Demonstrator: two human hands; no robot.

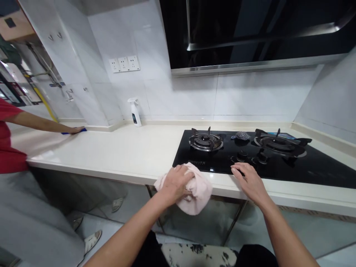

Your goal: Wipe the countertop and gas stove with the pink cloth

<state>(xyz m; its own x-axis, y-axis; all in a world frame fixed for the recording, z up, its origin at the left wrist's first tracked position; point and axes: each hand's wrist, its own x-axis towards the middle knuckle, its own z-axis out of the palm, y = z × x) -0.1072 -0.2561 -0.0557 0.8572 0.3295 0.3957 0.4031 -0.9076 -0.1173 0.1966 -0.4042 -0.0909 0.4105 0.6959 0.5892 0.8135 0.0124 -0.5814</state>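
Observation:
My left hand point(175, 183) is closed on a pale pink cloth point(198, 193), pressing it against the front edge of the cream countertop point(133, 152), where the cloth hangs over the edge. My right hand point(249, 181) rests flat with fingers spread on the front edge of the black glass gas hob point(306, 168), just in front of its control knobs point(251, 157). The hob has a left burner point(205, 141) and a right burner point(279, 142).
A white spray bottle point(135, 112) stands at the back wall. A scouring pad point(241, 135) lies between the burners. On the left, another person in a red top presses a blue cloth point(74, 130) on the counter. A dark range hood point(250, 33) hangs above.

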